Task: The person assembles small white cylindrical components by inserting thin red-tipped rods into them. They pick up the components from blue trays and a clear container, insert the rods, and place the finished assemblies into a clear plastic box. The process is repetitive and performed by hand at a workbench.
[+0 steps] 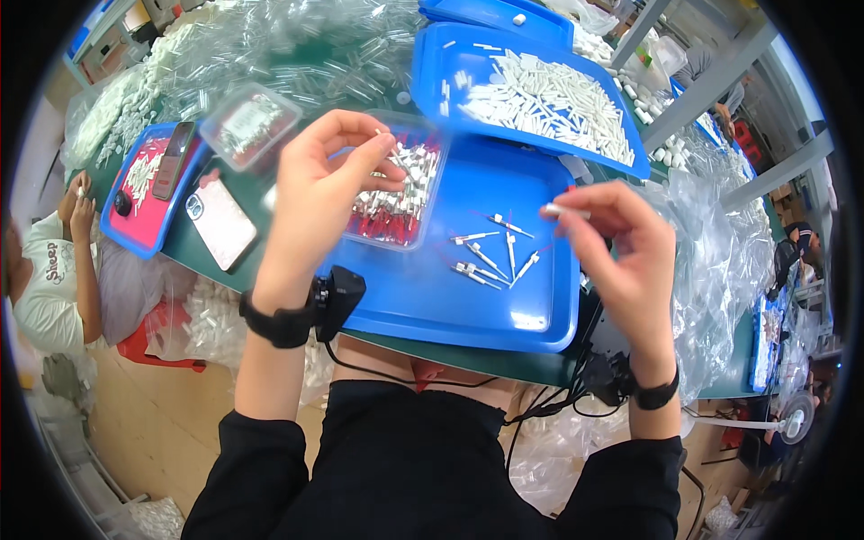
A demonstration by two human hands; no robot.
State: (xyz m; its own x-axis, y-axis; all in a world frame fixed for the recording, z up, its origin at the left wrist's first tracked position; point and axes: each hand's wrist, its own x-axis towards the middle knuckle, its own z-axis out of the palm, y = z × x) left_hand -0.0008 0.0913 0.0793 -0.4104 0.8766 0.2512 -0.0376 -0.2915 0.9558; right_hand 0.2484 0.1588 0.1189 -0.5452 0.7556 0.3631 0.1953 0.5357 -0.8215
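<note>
My left hand (328, 180) hovers over a clear plastic box (441, 166), its thumb and index finger pinched together. Whatever lies between those fingertips is too small to make out. The box holds many small white parts (409, 193) with red ends. At the right, above the rim of a blue tray (423, 328), my right hand (621, 238) pinches a small white tube (565, 211) between thumb and fingers. Several thin white assemblies (511, 252) with fine red wires lie loose on the tray floor, left of my right hand.
Behind, a blue tray (432, 67) heaped with white tubes (549, 99) overlaps the near one. A phone (221, 220), a lidded clear box (250, 126) and a red-lined tray (148, 229) stand left. Plastic bags (702, 261) crowd the right. A co-worker (58, 261) sits at far left.
</note>
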